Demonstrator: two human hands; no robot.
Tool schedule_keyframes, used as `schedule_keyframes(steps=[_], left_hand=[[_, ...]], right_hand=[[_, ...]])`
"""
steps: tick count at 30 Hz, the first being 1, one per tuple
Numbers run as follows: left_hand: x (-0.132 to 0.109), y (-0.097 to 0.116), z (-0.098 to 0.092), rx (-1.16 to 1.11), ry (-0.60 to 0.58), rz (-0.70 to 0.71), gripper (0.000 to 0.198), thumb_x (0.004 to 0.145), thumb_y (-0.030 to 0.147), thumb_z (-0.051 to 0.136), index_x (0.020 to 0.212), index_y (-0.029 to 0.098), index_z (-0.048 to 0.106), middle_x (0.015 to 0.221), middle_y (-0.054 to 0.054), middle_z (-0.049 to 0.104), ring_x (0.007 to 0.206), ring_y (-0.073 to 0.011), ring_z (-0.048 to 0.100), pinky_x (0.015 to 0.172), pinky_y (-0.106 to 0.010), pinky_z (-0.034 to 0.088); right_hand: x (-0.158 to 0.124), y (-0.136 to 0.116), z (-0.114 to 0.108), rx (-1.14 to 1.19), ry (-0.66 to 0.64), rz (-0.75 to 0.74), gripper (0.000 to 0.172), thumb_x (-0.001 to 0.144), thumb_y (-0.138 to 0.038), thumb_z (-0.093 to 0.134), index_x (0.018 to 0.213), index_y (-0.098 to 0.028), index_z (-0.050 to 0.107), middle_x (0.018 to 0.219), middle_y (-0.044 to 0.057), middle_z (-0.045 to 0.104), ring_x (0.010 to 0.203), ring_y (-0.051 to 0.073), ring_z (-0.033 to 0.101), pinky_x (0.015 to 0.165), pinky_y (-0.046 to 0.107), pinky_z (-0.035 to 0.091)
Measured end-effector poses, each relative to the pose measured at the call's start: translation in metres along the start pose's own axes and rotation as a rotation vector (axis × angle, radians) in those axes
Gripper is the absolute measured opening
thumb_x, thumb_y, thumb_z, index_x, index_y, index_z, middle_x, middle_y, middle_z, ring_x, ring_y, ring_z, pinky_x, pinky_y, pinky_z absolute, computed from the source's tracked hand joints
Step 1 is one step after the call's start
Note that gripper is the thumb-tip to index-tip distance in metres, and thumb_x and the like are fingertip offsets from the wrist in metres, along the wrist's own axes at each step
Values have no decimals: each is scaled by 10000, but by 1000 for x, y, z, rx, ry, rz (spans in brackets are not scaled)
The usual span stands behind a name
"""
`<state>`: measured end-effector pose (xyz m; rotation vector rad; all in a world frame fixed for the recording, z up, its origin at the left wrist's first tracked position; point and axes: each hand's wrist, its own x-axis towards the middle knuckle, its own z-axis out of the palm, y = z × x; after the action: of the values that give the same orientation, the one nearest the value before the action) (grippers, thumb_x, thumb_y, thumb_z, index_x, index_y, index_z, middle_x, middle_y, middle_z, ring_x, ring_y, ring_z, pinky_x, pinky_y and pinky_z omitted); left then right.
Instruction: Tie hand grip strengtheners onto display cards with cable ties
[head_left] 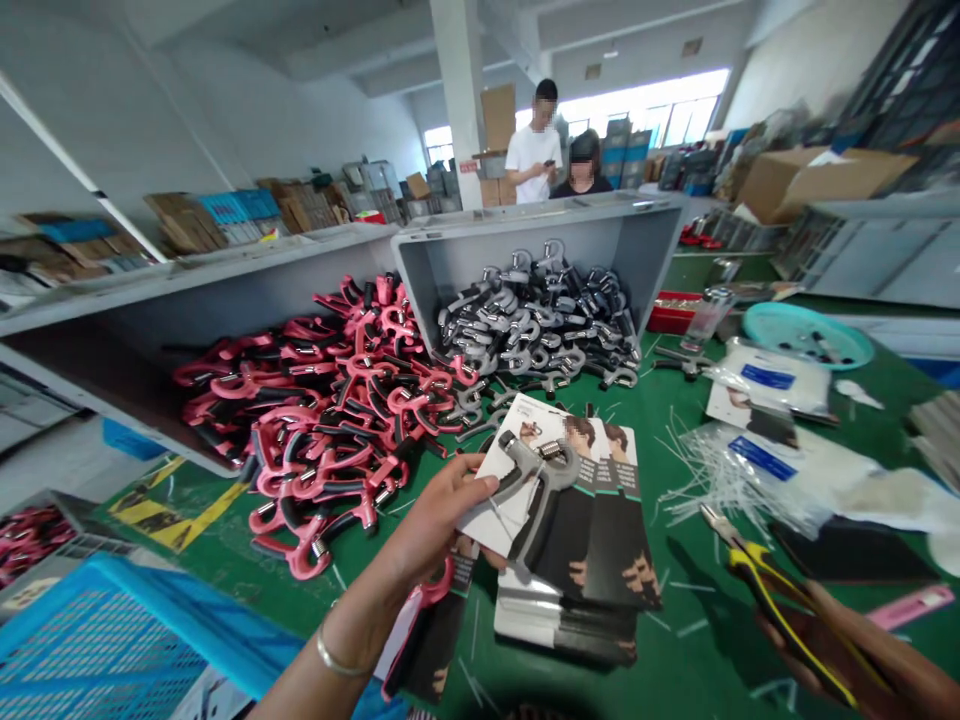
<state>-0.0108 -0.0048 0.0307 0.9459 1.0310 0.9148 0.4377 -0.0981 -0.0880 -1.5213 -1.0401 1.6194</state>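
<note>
My left hand [431,510] pinches the left edge of a printed backing card [491,525], with a grey hand gripper [538,525] lying against its face. A thin white tie seems to cross the hand gripper. Beneath and to the right is a stack of printed cards [619,535]. At the lower right, my right hand [847,635] is wrapped round yellow-and-black pliers [757,578], whose jaws point up and left, slightly apart. A red hand gripper [433,592] rests on another card [431,650] below my left wrist.
Red hand grippers [322,440] spill from a tipped grey bin [285,265]; grey ones [525,320] fill a second bin [667,240]. White cable ties [712,480], plastic bags [780,375] and a turquoise plate [855,350] lie right. A blue basket [97,630] stands lower left. Two people are beyond the bins.
</note>
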Motion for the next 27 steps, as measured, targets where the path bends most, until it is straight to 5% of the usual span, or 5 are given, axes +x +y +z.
schedule_keyframes(steps=[5,12,18,22,27], left_hand=[[30,-11,37,-80,80,141,427,843,365,695,1182,154,544,885,-36,723,681,-137,681,617,-245,526],[42,-23,43,63,95,247,429,869,409,667,1198,168,535,1018,-61,736,897,-196,706,784,-309,541],[38,-20,42,75,54,146,488,852,450,662,1230,197,485,1010,-71,712,679,-201,723,488,-266,561],[35,-15,45,94,7,78,539,850,475,658,1273,210,453,962,-54,716,522,-176,706,356,-202,479],[33,-15,46,76,-4,95,545,848,480,658,1269,204,449,973,-52,715,493,-173,701,361,-229,523]], right_hand=[[2,-61,70,390,-212,6,541,842,-553,614,1304,-276,576,1147,131,684,1007,307,672,859,497,561],[0,-112,123,183,-701,-85,620,811,-534,707,1330,-256,510,1046,77,612,640,98,535,549,218,419],[-20,-117,109,-282,-432,-194,678,789,-720,599,1290,-265,564,978,71,628,837,231,620,728,346,534],[-4,-147,103,-994,-25,-531,478,947,-496,510,1385,-306,486,1248,93,599,1086,291,576,944,460,471],[31,-186,109,-1759,245,-920,727,872,-187,534,1543,-310,284,1236,123,599,1012,344,547,841,506,424]])
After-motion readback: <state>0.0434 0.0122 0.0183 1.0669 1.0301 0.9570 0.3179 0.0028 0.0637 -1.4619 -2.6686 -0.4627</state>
